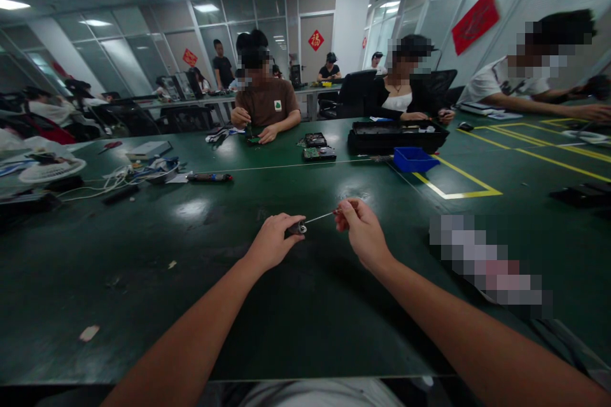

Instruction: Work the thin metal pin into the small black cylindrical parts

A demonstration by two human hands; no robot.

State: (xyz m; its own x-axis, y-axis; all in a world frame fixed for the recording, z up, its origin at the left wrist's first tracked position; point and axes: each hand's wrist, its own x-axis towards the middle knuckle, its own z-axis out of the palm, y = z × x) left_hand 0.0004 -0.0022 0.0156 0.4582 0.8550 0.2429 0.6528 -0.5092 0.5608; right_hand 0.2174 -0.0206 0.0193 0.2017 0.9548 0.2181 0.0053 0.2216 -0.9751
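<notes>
Just above the table's middle, my left hand (273, 241) is closed around a small dark cylindrical part (299, 227) with a light ring at its end. Most of that part is hidden by my fingers, and its exact kind is unclear. My right hand (361, 229) grips the end of a thin screwdriver (319, 219) with a reddish handle, mostly covered by the fingers. Its slim metal shaft points left, and the tip reaches the end of the cylindrical part; whether it touches or enters cannot be made out.
Across the green table (191, 305), a blue bin (414, 159) stands near a black case (397, 137). Hard drives (319, 152) lie left of these. A dark electric screwdriver-like tool (209, 177) and cables (114, 178) are further left. Co-workers sit opposite. A blurred-out item (487, 267) lies right.
</notes>
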